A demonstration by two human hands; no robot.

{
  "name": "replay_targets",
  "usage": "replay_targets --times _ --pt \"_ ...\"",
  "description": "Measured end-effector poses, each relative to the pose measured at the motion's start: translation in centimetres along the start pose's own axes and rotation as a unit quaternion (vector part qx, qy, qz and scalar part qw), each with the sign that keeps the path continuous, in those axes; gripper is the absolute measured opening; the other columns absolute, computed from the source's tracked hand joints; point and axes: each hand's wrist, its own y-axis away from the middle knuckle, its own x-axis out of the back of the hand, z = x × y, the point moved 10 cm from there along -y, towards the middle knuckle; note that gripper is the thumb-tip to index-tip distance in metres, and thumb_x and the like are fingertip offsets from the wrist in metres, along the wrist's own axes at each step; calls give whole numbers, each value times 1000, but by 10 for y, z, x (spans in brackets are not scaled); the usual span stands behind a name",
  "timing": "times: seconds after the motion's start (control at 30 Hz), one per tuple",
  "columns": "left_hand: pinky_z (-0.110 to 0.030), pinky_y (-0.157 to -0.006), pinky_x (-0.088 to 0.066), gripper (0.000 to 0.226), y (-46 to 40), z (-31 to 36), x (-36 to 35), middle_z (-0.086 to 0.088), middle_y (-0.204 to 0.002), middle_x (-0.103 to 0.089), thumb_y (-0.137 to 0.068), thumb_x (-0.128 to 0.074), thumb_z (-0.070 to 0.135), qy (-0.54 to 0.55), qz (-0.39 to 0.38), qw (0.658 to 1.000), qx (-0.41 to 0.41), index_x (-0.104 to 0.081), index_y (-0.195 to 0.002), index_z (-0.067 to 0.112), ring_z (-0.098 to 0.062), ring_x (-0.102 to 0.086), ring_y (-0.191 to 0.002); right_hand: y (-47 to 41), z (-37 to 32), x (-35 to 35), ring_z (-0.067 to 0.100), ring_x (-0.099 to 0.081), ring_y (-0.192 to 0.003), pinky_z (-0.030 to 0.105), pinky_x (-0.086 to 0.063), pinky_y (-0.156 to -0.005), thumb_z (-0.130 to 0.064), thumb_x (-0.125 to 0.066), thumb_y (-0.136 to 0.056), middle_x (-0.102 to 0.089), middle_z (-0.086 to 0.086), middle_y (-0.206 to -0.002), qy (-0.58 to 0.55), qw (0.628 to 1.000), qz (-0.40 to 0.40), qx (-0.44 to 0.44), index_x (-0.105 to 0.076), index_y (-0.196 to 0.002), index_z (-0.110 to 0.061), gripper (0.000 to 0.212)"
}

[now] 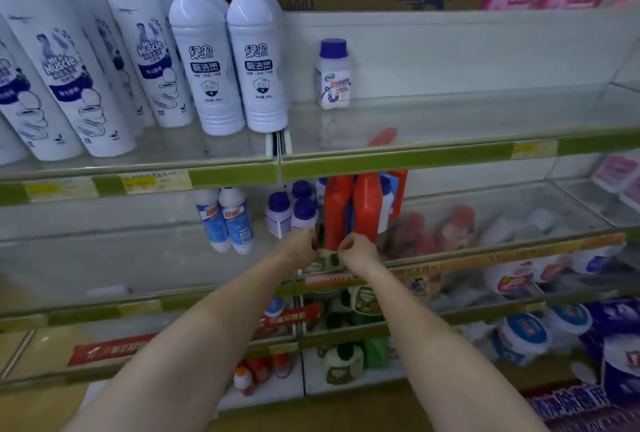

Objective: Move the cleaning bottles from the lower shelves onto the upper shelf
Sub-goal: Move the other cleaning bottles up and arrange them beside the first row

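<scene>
I see both of my bare arms reaching out to the middle shelf. My left hand [300, 245] and my right hand [356, 250] are close together, and both have their fingers curled around a small green and white thing [327, 257] at the front edge of that shelf. I cannot tell just what this thing is, because my fingers hide much of it and it is blurry.

Right behind my hands stand two tall red plastic bottles [349, 208], side by side, upright on the middle shelf. Just to their left are small white bottles with purple caps [292, 212], bunched together. Further left are two white and blue bottles [227, 220], touching each other.

The clear plastic front rail of the middle shelf [502, 251] stands between me and the bottles.

The upper shelf [450, 154], with its green edge strip, hangs over the red bottles and hides their tops. On it stands one small white bottle with a purple cap [333, 73], alone near the back. To its left are two tall white bottles with black writing [230, 51], and then big white bottles with orange caps [69, 61] that lean.

Lower down are green and white bottles [343, 362] and white tubs with blue lids [526, 334].
</scene>
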Motion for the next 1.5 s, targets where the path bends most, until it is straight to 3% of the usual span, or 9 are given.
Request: replay_targets --times 0.2,0.37,0.47,0.53,0.67,0.9,1.1,1.2,1.5 --pt "-29 -63 -35 38 3 -39 9 0 -61 -45 -89 -54 4 35 79 990 113 -39 -58 16 -25 -51 -73 -27 -13 -39 21 -59 -95 28 -47 -78 -9 -54 -94 -65 4 -105 10 994 -86 60 -64 -105 -14 15" --pt "-40 -69 -50 25 10 -52 14 -15 -79 -63 -90 -55 10 56 113 978 167 -50 -65 13 -35 -63 -82 -37 -16 -38 21 -62 -96 31 -51 -81 -10 -55 -94 -66 2 -104 7 989 -102 102 -63 -100 -17 12" --pt "-41 -79 -54 9 10 -48 23 -14 -99 -70 -90 -57 13 72 150 972 166 -65 -91 8 -35 -65 -95 -43 -22 -36 21 -62 -100 34 -52 -88 -8 -57 -94 -66 2 -107 -1 986 -113 124 -60 -104 -19 15" --pt "-41 -86 -54 21 7 -47 29 -13 -111 -69 -91 -59 13 84 173 967 166 -66 -109 5 -34 -64 -102 -46 -25 -38 22 -62 -102 34 -52 -88 -8 -58 -94 -64 2 -109 -7 985 -122 124 -59 -107 -19 17" --pt "-38 -75 -53 29 -7 -39 34 -8 -116 -65 -90 -60 18 87 169 970 151 -59 -118 12 -33 -64 -100 -53 -28 -43 22 -60 -100 33 -49 -85 -7 -57 -95 -63 2 -104 -1 985 -123 118 -58 -108 -17 17" --pt "-32 -85 -40 61 -48 -41 26 -12 -141 -51 -91 -63 14 80 156 977 123 -39 -147 9 -36 -55 -121 -61 -25 -54 19 -54 -79 26 -35 -55 -9 -54 -97 -52 -5 -81 11 992 -90 82 -52 -98 -16 8" --pt "-41 -103 -45 78 -84 -56 21 -16 -147 -40 -84 -77 22 175 135 966 138 -36 -149 8 -34 -49 -127 -58 -11 -57 22 -56 -91 28 -41 -75 -11 -57 -97 -59 3 -101 -3 997 -69 28 -57 -117 -11 20" --pt "-39 -100 -44 74 -91 -61 23 -16 -143 -40 -81 -81 27 199 149 959 134 -43 -141 5 -33 -49 -123 -56 -7 -57 27 -61 -101 30 -46 -79 -10 -57 -97 -62 6 -106 -9 998 -54 14 -59 -121 -10 25" --pt "-35 -89 -46 72 -77 -73 19 -14 -128 -54 -73 -88 30 240 225 940 87 -53 -132 5 -30 -56 -110 -37 3 -64 20 -58 -100 26 -44 -80 -14 -55 -98 -64 11 -118 -18 999 -27 -16 -59 -124 -8 26"
